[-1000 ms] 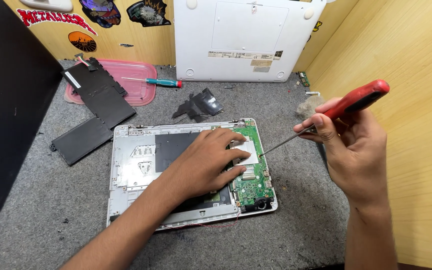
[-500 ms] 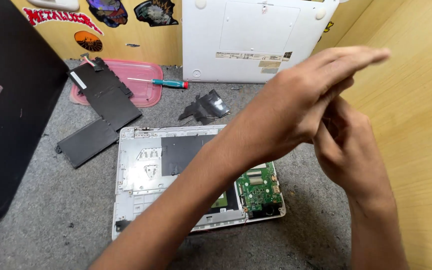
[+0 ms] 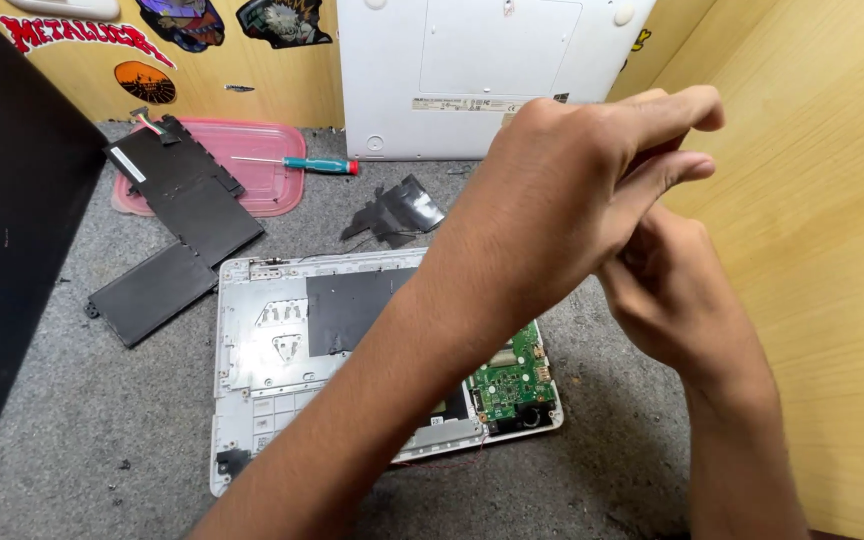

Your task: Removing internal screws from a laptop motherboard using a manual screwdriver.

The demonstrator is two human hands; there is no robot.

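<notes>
My left hand (image 3: 562, 190) and right hand (image 3: 667, 295) meet in the air above the opened laptop (image 3: 282, 350) on the grey bench (image 3: 72, 400), fingers curled together, and I cannot tell what they hold, while the teal screwdriver (image 3: 297, 164) lies on the pink tray (image 3: 262, 195).

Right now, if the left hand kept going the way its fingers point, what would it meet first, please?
The left hand points right and slightly up, so it would probably meet the wooden wall first. Nothing shows between them, though depth is hard to judge. The right hand sits just below that line.
</notes>
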